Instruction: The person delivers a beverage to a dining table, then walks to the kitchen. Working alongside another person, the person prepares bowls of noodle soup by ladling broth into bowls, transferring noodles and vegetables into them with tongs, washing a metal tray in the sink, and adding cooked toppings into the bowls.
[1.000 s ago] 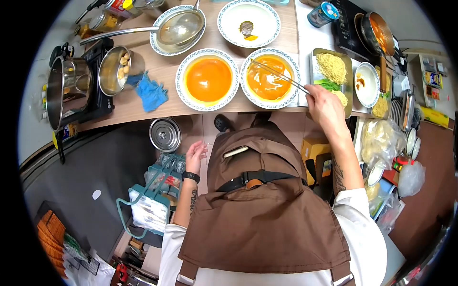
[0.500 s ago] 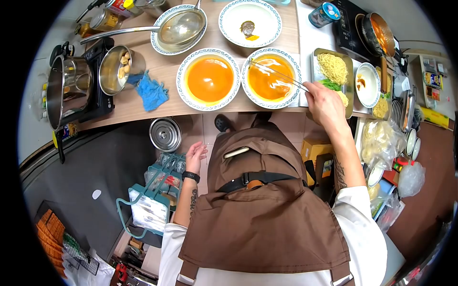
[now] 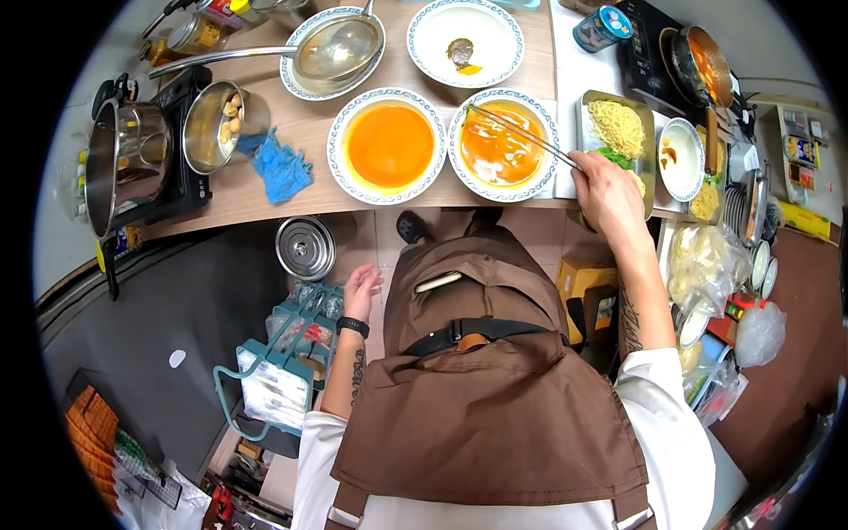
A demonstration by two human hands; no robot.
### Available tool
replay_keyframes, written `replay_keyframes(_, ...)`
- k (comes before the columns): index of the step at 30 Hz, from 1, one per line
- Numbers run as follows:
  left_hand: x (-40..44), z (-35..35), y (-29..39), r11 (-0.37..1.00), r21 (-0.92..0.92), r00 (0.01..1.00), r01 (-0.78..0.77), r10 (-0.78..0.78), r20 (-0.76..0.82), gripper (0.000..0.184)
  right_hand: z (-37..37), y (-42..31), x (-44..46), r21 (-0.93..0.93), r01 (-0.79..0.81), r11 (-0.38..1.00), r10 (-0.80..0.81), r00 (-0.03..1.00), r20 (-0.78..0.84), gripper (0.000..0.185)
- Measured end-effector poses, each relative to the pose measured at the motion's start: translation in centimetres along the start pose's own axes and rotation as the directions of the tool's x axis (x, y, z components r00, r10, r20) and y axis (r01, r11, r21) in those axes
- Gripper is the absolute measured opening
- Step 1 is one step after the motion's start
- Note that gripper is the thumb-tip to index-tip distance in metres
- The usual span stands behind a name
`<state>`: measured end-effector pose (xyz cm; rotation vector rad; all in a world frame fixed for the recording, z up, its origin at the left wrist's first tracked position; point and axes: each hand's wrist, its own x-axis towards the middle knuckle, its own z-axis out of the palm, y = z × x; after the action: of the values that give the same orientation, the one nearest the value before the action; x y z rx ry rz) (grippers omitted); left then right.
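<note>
My right hand (image 3: 608, 196) is closed on a pair of long thin metal chopsticks (image 3: 530, 137), which slant left across the right-hand soup bowl (image 3: 456, 159). Their far tips are by that bowl's upper left part, where the orange soup (image 3: 502, 155) shows ripples and bright streaks. Beside it stands another soup bowl (image 3: 336, 168), its orange surface smooth. Low over the floor, in front of the table edge, my left hand (image 3: 362, 290) hangs with relaxed fingers apart, holding nothing.
Behind are a bowl with dark paste (image 3: 426, 66) and a strainer (image 3: 336, 51) over another bowl. Left stand a pot with pale chunks (image 3: 199, 132), a blue cloth (image 3: 283, 170) and a large pot (image 3: 106, 168). Right are a noodle tray (image 3: 649, 168), white bowl (image 3: 680, 181) and pan (image 3: 685, 53).
The chopsticks and my right hand have shifted slightly in the right-hand bowl, and its soup looks more rippled. My left hand has stayed in place.
</note>
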<state>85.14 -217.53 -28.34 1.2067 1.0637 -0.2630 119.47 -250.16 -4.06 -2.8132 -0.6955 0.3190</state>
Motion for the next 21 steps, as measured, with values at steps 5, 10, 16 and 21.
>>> replay_keyframes(5,-0.25,-0.21,0.11,1.0,-0.027,1.0,0.008,-0.009,-0.018,0.035,0.6,0.34,0.14,-0.018,0.001,1.0,0.0,0.998,0.062,0.023)
replay_keyframes(10,-0.49,-0.05,0.04,0.998,-0.058,0.999,0.033,-0.036,-0.039,0.038,0.64,0.19,0.24,-0.033,0.026,0.999,-0.025,0.999,0.024,0.021)
replay_keyframes(16,-0.28,-0.17,-0.1,0.998,-0.05,0.998,0.04,-0.042,-0.039,0.038,0.57,0.53,0.56,-0.041,0.032,0.999,-0.031,0.999,0.014,0.021)
replay_keyframes(21,0.08,-0.27,-0.22,0.998,-0.041,0.998,0.041,-0.043,-0.043,0.037,0.46,0.61,0.73,-0.039,0.032,0.999,-0.031,0.999,0.022,0.022)
